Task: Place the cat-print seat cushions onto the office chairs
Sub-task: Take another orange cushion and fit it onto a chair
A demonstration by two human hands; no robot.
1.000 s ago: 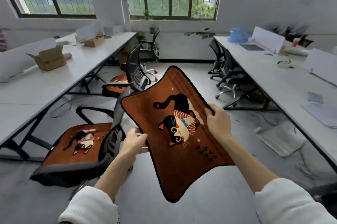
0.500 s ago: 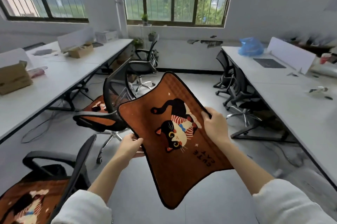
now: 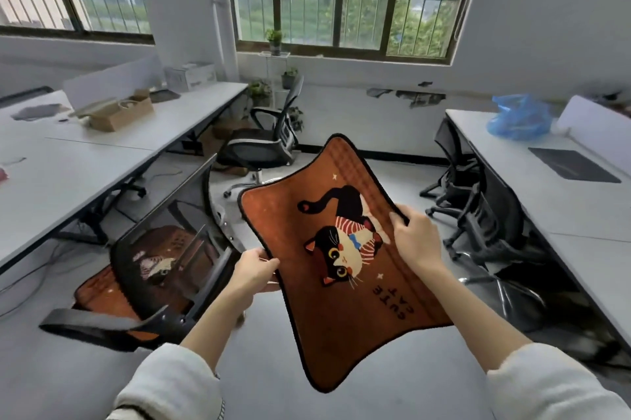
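I hold an orange cat-print seat cushion [image 3: 327, 283] in the air in front of me, tilted, print facing me. My left hand [image 3: 254, 271] grips its left edge and my right hand [image 3: 418, 240] grips its right edge. Just left of it stands a black mesh office chair [image 3: 170, 269] with another cat-print cushion [image 3: 102, 293] lying on its seat, seen partly through the backrest. Farther back by the window wall is a black office chair [image 3: 259, 146] with a bare seat. More black chairs [image 3: 491, 224] stand along the right desk, seats mostly hidden.
A long white desk [image 3: 85, 160] with a cardboard box [image 3: 119, 115] runs along the left. A second white desk [image 3: 563, 201] on the right carries a blue plastic bag [image 3: 519, 117] and a dark mat [image 3: 573, 165]. Grey floor lies between them.
The view has advanced down the aisle: the nearest cushioned chair has dropped out of sight, the second cushioned chair is now close on the left, and the bare chair looms nearer. Both hands kept their grip.
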